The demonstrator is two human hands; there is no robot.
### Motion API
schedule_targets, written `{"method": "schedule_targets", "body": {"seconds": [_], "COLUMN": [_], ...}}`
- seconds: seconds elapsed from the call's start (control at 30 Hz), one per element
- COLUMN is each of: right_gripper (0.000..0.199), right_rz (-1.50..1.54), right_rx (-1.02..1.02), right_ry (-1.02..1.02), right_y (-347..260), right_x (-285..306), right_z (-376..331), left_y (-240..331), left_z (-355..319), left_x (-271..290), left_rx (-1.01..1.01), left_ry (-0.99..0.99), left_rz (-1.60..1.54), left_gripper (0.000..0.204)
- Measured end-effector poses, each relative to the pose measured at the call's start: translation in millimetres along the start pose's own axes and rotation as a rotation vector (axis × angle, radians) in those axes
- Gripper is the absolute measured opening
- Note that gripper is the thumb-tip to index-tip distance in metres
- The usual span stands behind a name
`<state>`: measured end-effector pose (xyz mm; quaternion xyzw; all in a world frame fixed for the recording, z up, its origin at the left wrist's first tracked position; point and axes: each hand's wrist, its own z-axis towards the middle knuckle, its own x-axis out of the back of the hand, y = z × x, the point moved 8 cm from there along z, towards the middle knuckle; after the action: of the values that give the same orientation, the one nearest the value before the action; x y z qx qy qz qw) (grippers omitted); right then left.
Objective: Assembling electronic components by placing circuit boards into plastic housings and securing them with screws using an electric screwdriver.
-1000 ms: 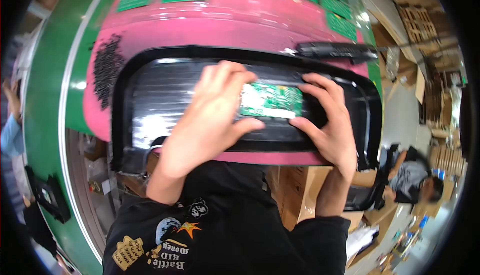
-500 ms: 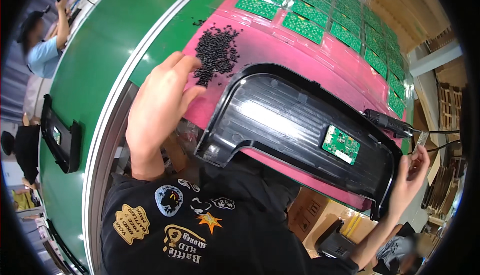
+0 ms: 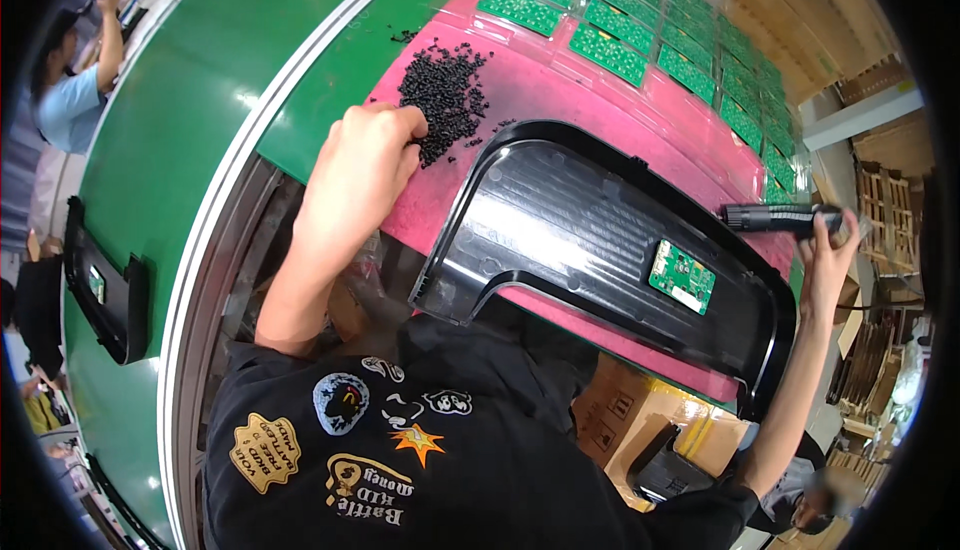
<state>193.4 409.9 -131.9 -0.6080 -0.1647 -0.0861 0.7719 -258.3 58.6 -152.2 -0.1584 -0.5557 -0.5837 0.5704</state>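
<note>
Circuit board [image 3: 683, 276] in right half of shell [image 3: 590, 215], shell on mat [image 3: 545, 85]. Small-parts pile [image 3: 445, 95] far left, left hand [image 3: 362, 165] at its near edge. Power screwdriver [image 3: 772, 218] in right hand [image 3: 828, 255], right. Board rows [image 3: 608, 54] along far side.

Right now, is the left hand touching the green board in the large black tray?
No, the left hand is at the small black pieces, apart from that green board.
</note>
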Motion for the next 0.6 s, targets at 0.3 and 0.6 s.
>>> {"method": "schedule_targets", "body": {"seconds": [0.3,0.6], "right_gripper": [0.039,0.048], "right_rz": [0.905,1.38], "right_rx": [0.002,0.111], "right_ry": [-0.285,-0.251], "right_y": [-73,-157], "right_x": [-113,-110], "right_z": [-38,-124], "left_y": [7,178], "left_z": [31,54], "left_x": [11,-28], "left_rx": [0.03,-0.411], "left_ry": [-0.021,-0.509], "left_rz": [-0.134,-0.897], "left_gripper": [0.014,0.012]}}
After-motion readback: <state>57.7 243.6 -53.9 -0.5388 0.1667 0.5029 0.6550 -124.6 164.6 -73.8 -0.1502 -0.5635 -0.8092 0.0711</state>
